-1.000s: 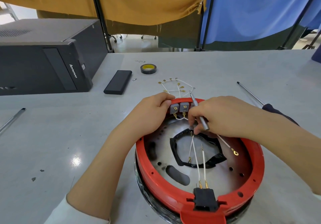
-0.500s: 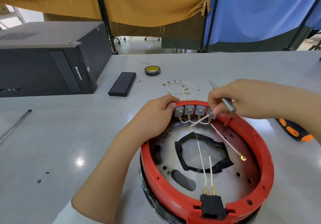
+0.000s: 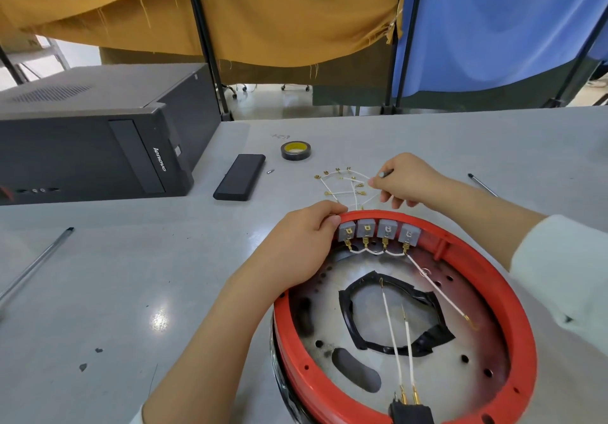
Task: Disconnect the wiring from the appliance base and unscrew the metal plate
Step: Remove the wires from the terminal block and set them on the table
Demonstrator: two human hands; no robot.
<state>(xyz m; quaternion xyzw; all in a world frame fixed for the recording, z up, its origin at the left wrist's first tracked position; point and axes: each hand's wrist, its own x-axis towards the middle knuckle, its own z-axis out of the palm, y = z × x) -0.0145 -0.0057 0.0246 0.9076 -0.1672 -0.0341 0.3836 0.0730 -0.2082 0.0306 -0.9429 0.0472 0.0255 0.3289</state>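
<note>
I count four grey terminal blocks on one red appliance base, two hands, one tape roll, one computer tower.

Grey table; mustard (frayed) curtain; blue curtain

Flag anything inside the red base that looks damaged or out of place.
The black tape around the central opening of the metal plate is torn and crumpled, with its right side peeling up. One white wire lies loose across the plate, its ring terminal unattached. Dark scorch-like smudges mark the plate near the left slots.
</note>
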